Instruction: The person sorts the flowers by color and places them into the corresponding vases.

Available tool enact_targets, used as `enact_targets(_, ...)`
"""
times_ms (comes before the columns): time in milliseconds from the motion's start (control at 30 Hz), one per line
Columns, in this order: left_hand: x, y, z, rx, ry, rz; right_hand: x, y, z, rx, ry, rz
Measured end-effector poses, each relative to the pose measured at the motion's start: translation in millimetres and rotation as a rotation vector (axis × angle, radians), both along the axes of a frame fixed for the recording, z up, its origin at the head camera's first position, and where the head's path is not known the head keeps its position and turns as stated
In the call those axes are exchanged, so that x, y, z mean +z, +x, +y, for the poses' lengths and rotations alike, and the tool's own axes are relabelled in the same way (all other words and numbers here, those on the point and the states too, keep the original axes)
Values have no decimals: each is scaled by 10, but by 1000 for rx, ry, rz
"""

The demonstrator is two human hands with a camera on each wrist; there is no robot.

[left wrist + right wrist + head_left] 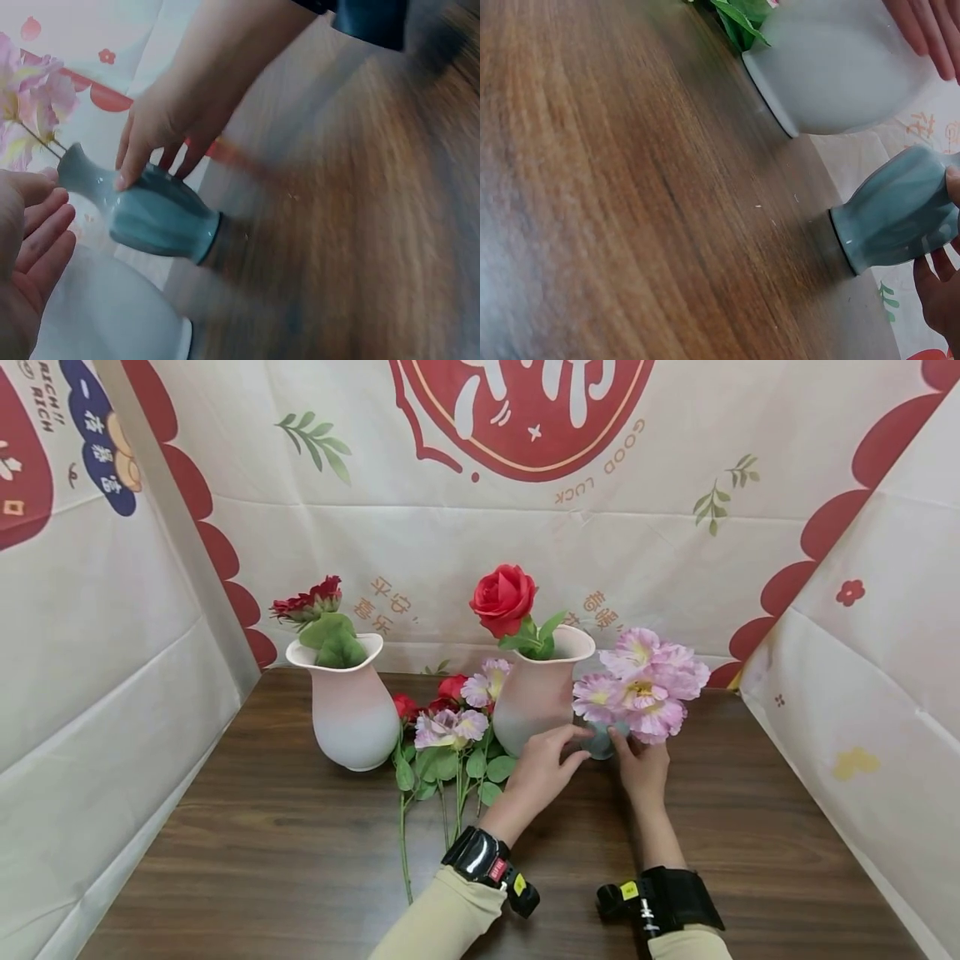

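Observation:
A small teal vase stands upright at the right, holding pink artificial flowers. My right hand grips the side of this vase, thumb and fingers round its body in the left wrist view. My left hand is at the vase's left, its loosely extended fingers close by the neck. In the right wrist view the teal vase has its foot down at the tabletop, and part of my right hand shows at the edge. The flower stems run into the vase's mouth.
Left of my hands, a large pink-white vase holds a red rose. Another such vase holds a dark red flower. Loose roses and pale purple flowers lie between them, stems toward the front. Printed cloth walls the table.

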State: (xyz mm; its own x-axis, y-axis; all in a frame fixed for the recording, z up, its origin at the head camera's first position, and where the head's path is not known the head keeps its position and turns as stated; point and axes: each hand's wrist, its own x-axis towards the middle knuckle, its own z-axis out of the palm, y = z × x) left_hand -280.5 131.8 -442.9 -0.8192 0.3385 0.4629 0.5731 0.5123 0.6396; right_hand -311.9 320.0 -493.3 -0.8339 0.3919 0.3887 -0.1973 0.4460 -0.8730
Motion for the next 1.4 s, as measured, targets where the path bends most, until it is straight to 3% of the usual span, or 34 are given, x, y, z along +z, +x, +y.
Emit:
enact_targets(133, -72, 17, -97, -14, 39, 2, -1, 3, 9, -24, 31, -11)
enact_targets(600, -166, 88, -566, 62, 47, -2, 34, 38, -16, 6, -12, 4)
enact_targets(867, -171, 127, -839, 167, 41, -84, -20, 18, -15, 11, -13, 65)
enact_targets(1033, -163, 145, -1015, 260, 34, -135, -21, 16, -6, 13, -11, 32)
enact_targets(1400, -185, 195, -1305, 318, 86, -202, -23, 7, -2, 2, -4, 30)
